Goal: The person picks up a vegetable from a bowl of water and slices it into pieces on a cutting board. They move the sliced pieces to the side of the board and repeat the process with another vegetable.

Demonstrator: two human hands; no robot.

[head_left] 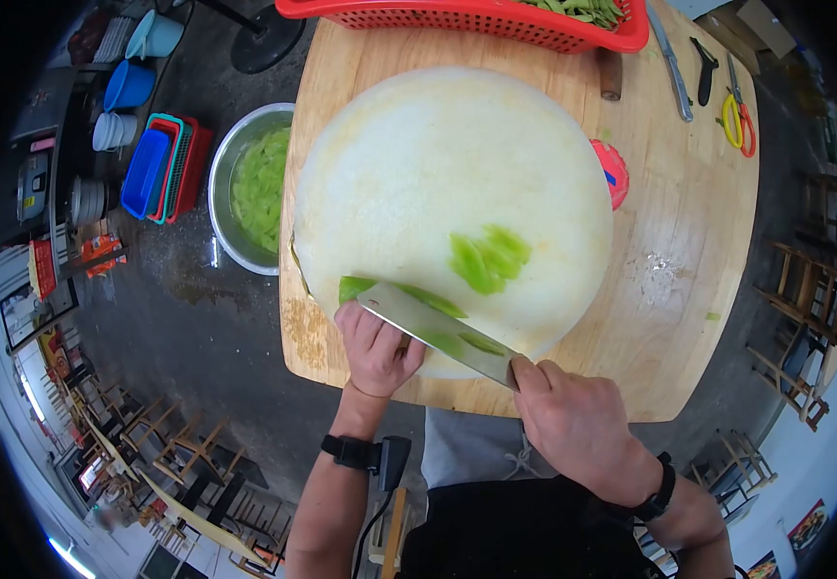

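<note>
My right hand (577, 415) is wrapped round the handle of a cleaver (438, 333), whose broad blade slants up to the left over the near part of a round white chopping board (389, 164). Along the blade's far side lies a long pale-green vegetable piece (356, 288), partly hidden by the steel. My left hand (377, 349), fingers curled, presses at that piece's left end, close to the blade; its fingertips are partly covered. A small fan of thin green slices (491, 259) rests on the board beyond the cleaver.
A red basket (457, 21) with green pods stands at the wooden table's (679, 318) far edge. A knife (671, 63), black peeler (704, 72) and scissors (739, 111) lie far right. To the left, a metal bowl (222, 207) contains green slices.
</note>
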